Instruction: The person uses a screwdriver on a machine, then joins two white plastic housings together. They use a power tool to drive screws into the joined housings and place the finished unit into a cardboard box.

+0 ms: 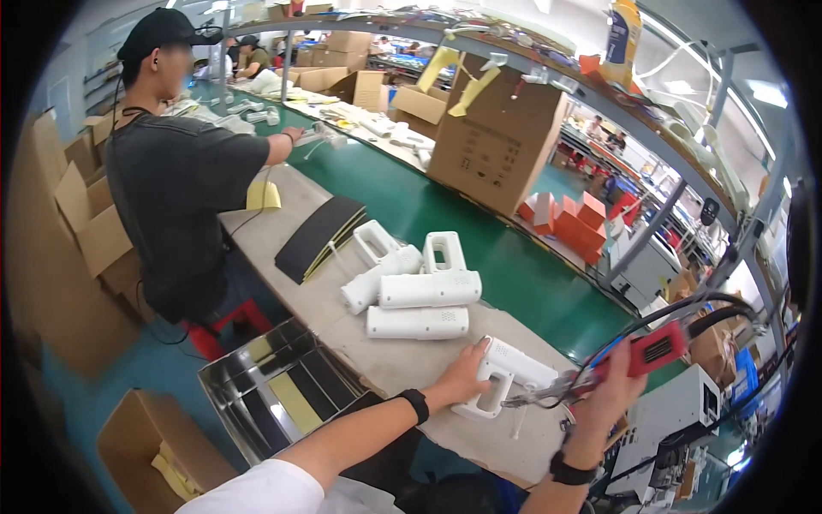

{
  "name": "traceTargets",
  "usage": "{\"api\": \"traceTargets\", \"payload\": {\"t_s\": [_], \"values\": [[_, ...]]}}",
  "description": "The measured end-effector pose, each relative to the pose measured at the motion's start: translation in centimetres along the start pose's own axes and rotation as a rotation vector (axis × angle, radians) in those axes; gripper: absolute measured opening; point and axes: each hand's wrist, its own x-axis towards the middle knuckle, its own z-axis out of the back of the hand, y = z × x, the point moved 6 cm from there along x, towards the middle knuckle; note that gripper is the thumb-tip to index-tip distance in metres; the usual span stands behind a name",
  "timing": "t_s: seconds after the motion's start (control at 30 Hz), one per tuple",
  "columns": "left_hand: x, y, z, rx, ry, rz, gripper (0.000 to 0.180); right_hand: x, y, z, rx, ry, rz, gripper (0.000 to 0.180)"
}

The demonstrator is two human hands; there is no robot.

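My left hand (460,377) grips the upper left end of a white plastic handheld housing (520,364), which lies on the worktable with its loop handle toward me. In my right hand (606,403) is a red power screwdriver (648,351) with a metal nose and cables. Its nose points left, close to the loop handle; whether it touches is unclear. A thin white cable end (519,422) sticks out beside the housing. Farther left, several similar white housings (428,289) lie heaped together.
Dark foam strips (320,237) lie beyond the heap. A green conveyor belt (522,276) runs behind the worktable (342,330). A large carton (497,141) and orange boxes (575,224) stand past it. A co-worker (193,163) reaches over the belt at left. A partitioned tray (278,390) is near me.
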Motion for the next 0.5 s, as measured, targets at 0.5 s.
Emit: {"api": "traceTargets", "payload": {"t_s": [0.5], "values": [[-12.2, -7.9, 13.4, -0.123, 0.324, -0.329, 0.082, -18.1, -9.1, 8.6, -0.344, 0.665, -0.658, 0.057]]}}
